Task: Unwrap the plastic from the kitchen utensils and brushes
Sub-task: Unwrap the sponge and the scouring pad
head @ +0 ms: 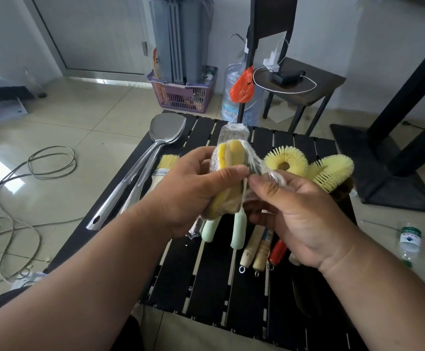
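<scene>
Yellow sponges — black slatted table

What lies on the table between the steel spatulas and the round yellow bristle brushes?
Head view: a flat paintbrush with pale bristles, then the plastic-wrapped yellow sponge bundle held above the black slatted table.

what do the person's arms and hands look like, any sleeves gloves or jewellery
Both forearms are bare right to the bottom edge of the picture, with no sleeves in view. The left hand and the right hand are bare too: no gloves, and no rings, watch or bracelet on the parts that show. Nails are short and unpainted. No markings or tattoos show on either arm.
</scene>
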